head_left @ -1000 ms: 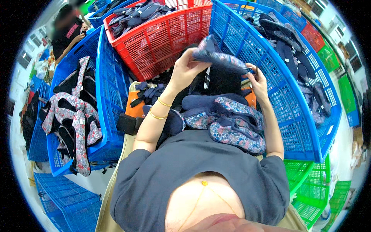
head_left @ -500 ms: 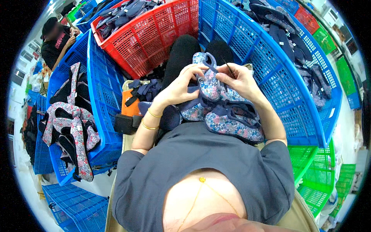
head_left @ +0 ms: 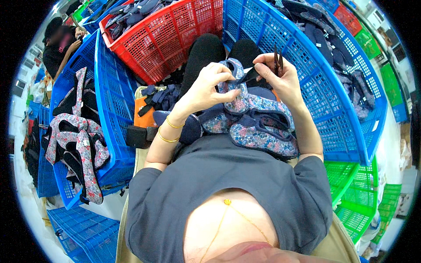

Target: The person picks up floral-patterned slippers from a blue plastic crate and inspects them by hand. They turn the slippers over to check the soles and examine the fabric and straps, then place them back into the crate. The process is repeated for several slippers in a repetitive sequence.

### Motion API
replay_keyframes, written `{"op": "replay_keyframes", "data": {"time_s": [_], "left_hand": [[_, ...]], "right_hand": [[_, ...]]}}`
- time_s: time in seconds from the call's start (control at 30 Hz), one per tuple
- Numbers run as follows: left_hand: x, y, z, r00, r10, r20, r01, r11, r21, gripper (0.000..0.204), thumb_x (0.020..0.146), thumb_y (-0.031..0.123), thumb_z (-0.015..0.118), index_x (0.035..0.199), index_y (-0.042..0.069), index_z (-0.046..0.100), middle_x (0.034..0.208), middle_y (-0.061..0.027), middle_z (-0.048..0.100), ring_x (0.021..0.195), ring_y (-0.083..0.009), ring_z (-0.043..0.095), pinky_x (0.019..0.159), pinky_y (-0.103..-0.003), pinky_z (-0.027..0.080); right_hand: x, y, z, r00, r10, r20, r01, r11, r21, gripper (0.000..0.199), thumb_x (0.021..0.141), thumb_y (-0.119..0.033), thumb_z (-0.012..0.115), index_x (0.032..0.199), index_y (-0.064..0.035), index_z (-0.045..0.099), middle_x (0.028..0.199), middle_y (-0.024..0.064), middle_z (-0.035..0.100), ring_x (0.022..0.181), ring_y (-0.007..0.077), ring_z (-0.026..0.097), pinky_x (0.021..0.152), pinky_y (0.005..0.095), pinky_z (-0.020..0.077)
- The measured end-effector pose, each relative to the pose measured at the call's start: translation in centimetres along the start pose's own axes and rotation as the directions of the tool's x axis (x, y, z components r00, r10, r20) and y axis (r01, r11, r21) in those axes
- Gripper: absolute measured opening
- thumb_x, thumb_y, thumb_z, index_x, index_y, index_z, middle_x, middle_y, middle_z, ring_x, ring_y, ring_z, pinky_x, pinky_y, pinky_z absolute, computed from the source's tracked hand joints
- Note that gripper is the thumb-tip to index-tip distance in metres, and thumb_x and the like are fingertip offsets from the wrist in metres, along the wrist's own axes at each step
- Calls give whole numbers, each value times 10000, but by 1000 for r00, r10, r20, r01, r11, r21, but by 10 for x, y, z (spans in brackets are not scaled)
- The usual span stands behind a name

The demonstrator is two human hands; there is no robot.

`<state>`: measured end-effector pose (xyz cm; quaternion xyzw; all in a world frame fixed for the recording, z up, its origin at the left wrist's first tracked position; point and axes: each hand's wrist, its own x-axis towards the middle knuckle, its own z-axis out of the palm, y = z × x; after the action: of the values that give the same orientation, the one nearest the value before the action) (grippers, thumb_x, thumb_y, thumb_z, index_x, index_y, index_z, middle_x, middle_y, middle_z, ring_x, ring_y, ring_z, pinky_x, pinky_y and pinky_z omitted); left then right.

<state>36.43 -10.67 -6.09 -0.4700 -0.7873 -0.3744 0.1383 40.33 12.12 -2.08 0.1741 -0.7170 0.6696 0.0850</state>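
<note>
My left hand (head_left: 211, 86) grips a blue-and-pink floral slipper (head_left: 238, 104) with navy trim, held above my lap. My right hand (head_left: 280, 79) is closed to the right of it, thumb and index finger at the end of a small dark strip (head_left: 250, 75) with a pale edge. This strip reaches across to the slipper's trim. Dark thread snips (head_left: 278, 61) lie in the same right hand, blades pointing up and away. Under both hands, more floral slippers (head_left: 263, 139) are heaped on my lap.
A red crate (head_left: 164, 41) and a large blue crate (head_left: 302, 83) stand just beyond my knees. On the left, another blue crate (head_left: 115, 109) has floral slipper pieces (head_left: 81, 136) beside it. Navy strips (head_left: 162, 98) lie by my left forearm. Another person (head_left: 59, 48) works at far left.
My right hand has moved up and right, away from the slipper. The dark strip now shows between the two hands, and the snips have swung upright.
</note>
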Motion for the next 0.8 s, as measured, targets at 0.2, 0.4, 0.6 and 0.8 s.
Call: {"op": "replay_keyframes", "data": {"time_s": [0.2, 0.4, 0.6, 0.8], "left_hand": [[4, 21, -1, 972, -234, 12, 221, 898, -380, 396, 794, 191, 767, 1135, 38, 635, 1044, -75, 636, 970, -206, 591, 888, -333, 442], [0, 13, 7, 973, 67, -221, -50, 995, 82, 278, 760, -2, 699, 1031, 57, 702, 968, -70, 682, 916, -249, 631, 849, -341, 490], [-7, 16, 0, 945, -227, -235, 172, 957, -233, 210, 820, -74, 613, 977, 22, 715, 993, -94, 707, 927, -183, 673, 817, -294, 540], [-5, 10, -8, 922, -383, -65, 282, 775, -566, 120, 943, 55, 591, 1003, -41, 629, 1033, -138, 700, 971, -158, 646, 903, -286, 508]], "right_hand": [[-4, -8, 9, 992, -125, 12, 125, 974, -191, 163, 913, -69, 651, 1052, 13, 628, 885, -6, 646, 786, 27, 572, 684, 177, 461], [-9, -33, 14, 941, -276, 196, 332, 867, -371, 291, 814, -67, 741, 1085, -29, 641, 938, 58, 669, 720, 104, 589, 625, 234, 480], [-8, -12, -16, 967, -200, 156, 253, 702, -666, 387, 854, -249, 714, 1173, -56, 610, 962, 89, 600, 721, 185, 611, 616, 279, 493], [-2, 3, -8, 934, -95, 344, 289, 769, -571, 341, 860, -294, 707, 1084, -52, 622, 882, 104, 641, 752, 212, 655, 650, 315, 513]]}}
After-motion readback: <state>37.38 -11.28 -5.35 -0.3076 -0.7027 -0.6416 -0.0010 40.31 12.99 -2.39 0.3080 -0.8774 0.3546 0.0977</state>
